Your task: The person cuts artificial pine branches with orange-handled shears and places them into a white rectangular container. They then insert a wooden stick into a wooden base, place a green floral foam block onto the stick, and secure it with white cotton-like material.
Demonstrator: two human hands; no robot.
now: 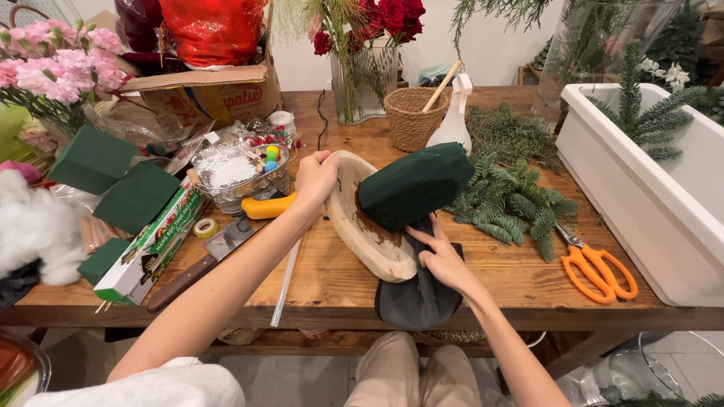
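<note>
My left hand (315, 178) grips the upper rim of a wooden slab dish (373, 245), which is tipped up on its edge on the table. A dark green floral foam block (415, 185) rests against the dish's face. My right hand (443, 260) presses flat on a dark grey cloth (418, 301) that lies under the dish and hangs over the table's front edge. Fir sprigs (513, 200) lie just right of the foam block.
Orange scissors (599, 270) lie at the right front, beside a white trough (641, 203) holding a fir branch. A woven basket (411, 117), white spray bottle (455, 124) and glass vase of roses (366, 75) stand behind. Foam blocks (113, 181), a knife (200, 267), tape roll (205, 227) and carton sit left.
</note>
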